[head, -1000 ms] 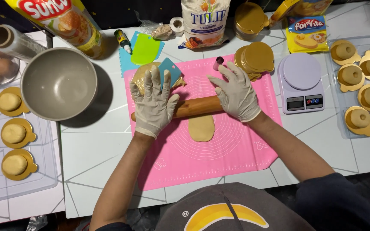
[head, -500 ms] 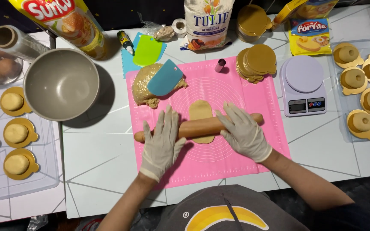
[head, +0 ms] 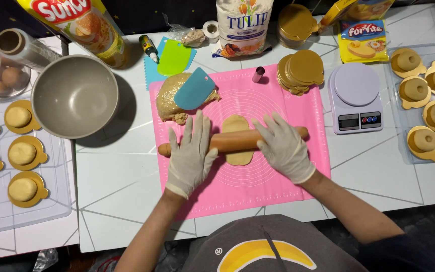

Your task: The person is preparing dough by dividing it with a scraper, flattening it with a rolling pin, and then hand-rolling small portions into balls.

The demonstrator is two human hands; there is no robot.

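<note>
From the head camera, your left hand [head: 191, 153] lies flat and spread on the wooden rolling pin [head: 233, 141], palm pressing down near its left end; your right hand [head: 283, 146] does the same toward the right end, fingers wide, not curled around anything. The pin lies crosswise near the middle of the pink silicone mat [head: 237, 196], tilted a little so its right end sits higher in the picture. Under it, between your hands, is the flattened dough piece [head: 237, 123], showing at 12 and 6 o'clock of the pin.

That dough looks soft and thin, likely to stretch or tear, and probably tacky against gloves; lift it by sliding under an edge, not by pinching the middle. The pin is stiff, smooth and round, so it may slip under flat palms; bear on it either side of the dough.

At 10 o'clock of the pin sits the dough lump [head: 169, 98] with a teal scraper [head: 195, 89] resting on it; the digital scale [head: 356, 98] stands at 2 o'clock on the counter [head: 122, 176]
</note>
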